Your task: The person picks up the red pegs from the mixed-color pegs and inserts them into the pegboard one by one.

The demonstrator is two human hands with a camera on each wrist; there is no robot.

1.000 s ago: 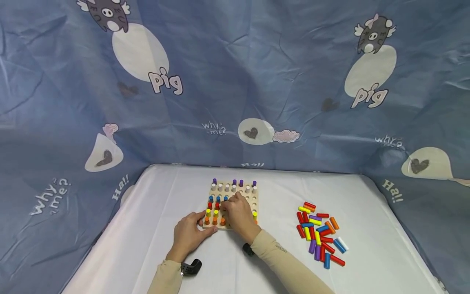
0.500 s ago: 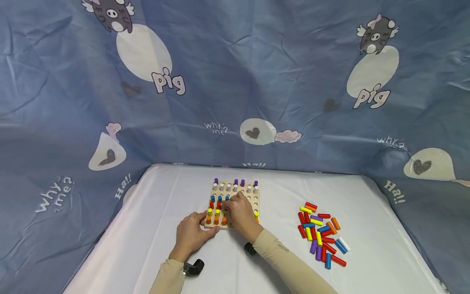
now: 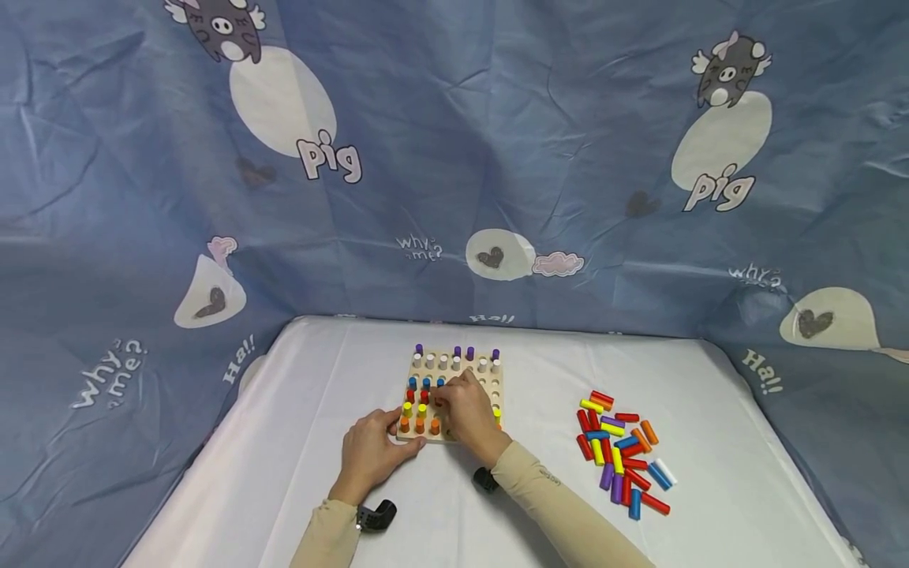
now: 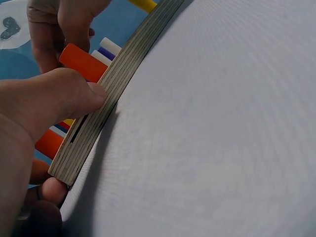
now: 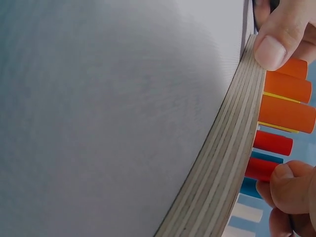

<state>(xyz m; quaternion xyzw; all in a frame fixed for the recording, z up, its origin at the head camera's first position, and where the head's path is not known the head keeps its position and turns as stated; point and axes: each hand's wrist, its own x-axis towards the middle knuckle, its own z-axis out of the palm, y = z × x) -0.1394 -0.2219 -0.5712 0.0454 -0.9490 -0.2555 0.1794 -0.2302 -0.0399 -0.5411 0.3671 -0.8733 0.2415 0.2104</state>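
Observation:
A wooden pegboard (image 3: pixel 490 375) lies on the white table with rows of purple, white, blue, red, yellow and orange pegs. My left hand (image 3: pixel 372 451) grips its near left corner; in the left wrist view the thumb (image 4: pixel 74 94) presses the layered front edge (image 4: pixel 129 54). Over the middle of the board is my right hand (image 3: pixel 469 414). Its thumb and finger pinch a red peg (image 5: pixel 260 169), which stands in the red row in the right wrist view. Part of the board beneath the right hand is hidden.
Right of the board lies a loose pile of pegs (image 3: pixel 618 450), mostly red, with yellow, blue, purple, orange and white ones. A blue printed cloth (image 3: pixel 398 173) hangs behind and beside the table (image 3: pixel 540 505).
The head view has shifted slightly. Both hands keep nearly the same place on the board, and the right fingers remain at the red row. The loose pile is unchanged.

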